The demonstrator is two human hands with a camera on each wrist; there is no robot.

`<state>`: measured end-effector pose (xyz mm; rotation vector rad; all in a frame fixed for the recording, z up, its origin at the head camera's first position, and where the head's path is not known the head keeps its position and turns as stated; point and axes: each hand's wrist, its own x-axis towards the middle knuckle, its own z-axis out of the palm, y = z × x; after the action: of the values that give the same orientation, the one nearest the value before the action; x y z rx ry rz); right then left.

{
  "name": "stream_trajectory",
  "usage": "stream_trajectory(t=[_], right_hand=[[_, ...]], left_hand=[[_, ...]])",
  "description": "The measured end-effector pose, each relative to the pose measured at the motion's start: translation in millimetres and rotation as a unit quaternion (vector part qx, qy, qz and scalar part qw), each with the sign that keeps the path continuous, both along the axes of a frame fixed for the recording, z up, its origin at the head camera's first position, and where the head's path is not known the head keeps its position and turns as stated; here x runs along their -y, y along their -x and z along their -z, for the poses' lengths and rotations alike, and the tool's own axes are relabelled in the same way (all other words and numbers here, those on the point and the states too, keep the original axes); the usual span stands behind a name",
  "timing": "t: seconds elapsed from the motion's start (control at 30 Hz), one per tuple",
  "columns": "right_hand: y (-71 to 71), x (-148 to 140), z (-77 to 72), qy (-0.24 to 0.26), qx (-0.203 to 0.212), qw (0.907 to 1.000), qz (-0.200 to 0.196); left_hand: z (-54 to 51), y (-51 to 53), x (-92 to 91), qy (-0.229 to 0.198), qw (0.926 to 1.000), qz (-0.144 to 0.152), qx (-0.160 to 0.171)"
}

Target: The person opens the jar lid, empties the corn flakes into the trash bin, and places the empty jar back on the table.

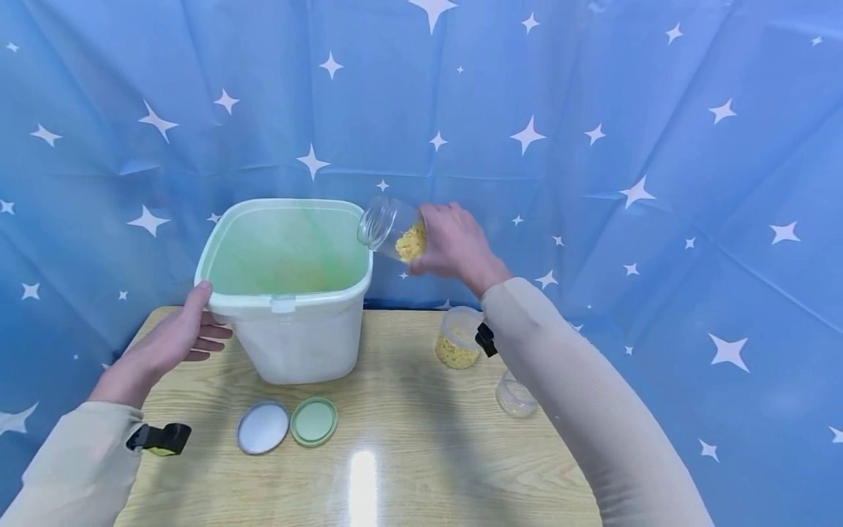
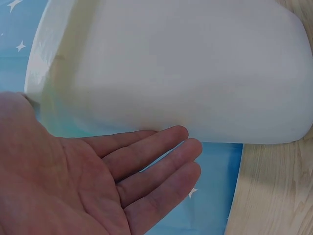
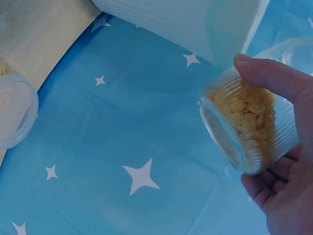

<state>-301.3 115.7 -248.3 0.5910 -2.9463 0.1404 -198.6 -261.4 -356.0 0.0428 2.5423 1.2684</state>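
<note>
My right hand (image 1: 454,245) grips a clear ribbed jar (image 3: 244,132) tipped on its side, mouth toward the bin. Small yellow pieces (image 1: 411,242), perhaps pasta or cereal, lie gathered at the jar's base end. A large white bin (image 1: 299,344) with a pale green rim stands at the left, and the jar's mouth is at its right rim. On the bin's left front corner rests the thumb of my left hand (image 1: 173,338). The other fingers (image 2: 156,147) extend beside the bin's wall. Most of the bin's floor is hidden.
A second clear jar (image 1: 456,355) holding yellow pieces stands at the table's back right, near an apparently empty clear jar (image 1: 516,399). A white lid (image 1: 263,427) and a green lid (image 1: 314,421) lie before the bin. Behind the wooden table (image 1: 408,432) hangs a blue starred curtain (image 1: 593,219).
</note>
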Motion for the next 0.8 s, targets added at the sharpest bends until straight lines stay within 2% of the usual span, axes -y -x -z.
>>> stream_trajectory(t=[0.33,0.6,0.8], right_hand=[[3.8,10,-8.2,-0.048,-0.006,0.9988,0.001],[5.2,18,-12.3,-0.072,-0.027,0.997,-0.013],[6.3,25,-14.5,-0.107,-0.034,0.9937,-0.008]], left_hand=[[6.9,5.0,-2.9,-0.008,1.0,-0.001,0.002],[8.3,4.7,-3.3,-0.013,0.9998,-0.002,0.011],[10.4,4.4,-2.2,-0.012,0.9998,-0.003,0.013]])
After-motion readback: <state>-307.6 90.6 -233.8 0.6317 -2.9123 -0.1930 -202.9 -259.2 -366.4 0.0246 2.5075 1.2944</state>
